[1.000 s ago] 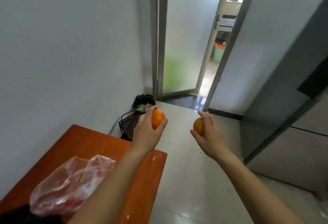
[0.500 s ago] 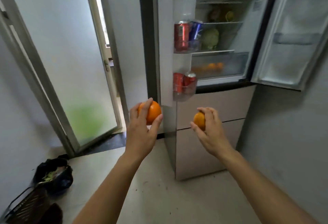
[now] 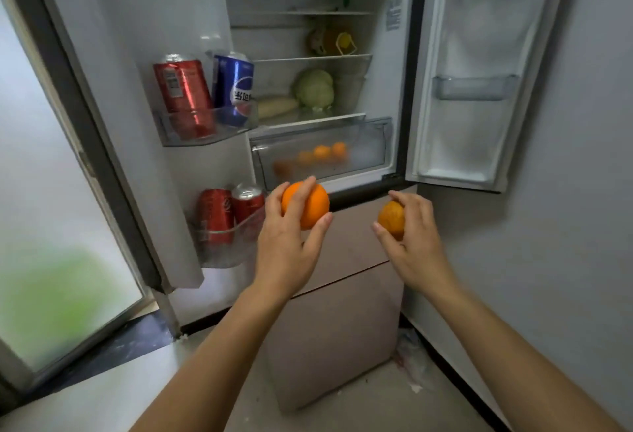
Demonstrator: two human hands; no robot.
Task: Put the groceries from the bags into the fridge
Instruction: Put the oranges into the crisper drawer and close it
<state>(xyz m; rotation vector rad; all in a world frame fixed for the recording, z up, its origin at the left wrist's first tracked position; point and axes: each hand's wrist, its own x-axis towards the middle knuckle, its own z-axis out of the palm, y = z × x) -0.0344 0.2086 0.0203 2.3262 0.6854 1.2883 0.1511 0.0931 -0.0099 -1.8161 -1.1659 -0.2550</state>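
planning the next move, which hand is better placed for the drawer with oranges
Left, probably: the left hand holds its orange just under the drawer front; the right hand sits lower and off to the side.

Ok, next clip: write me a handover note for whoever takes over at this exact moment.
The left hand grips a large orange; the right hand grips a smaller orange. Both are held in front of the open fridge.
Done: several oranges lie in the clear crisper drawer, a cabbage on the shelf above.
Left: put these two in, probably into that drawer, which looks closed. The bags are out of view.
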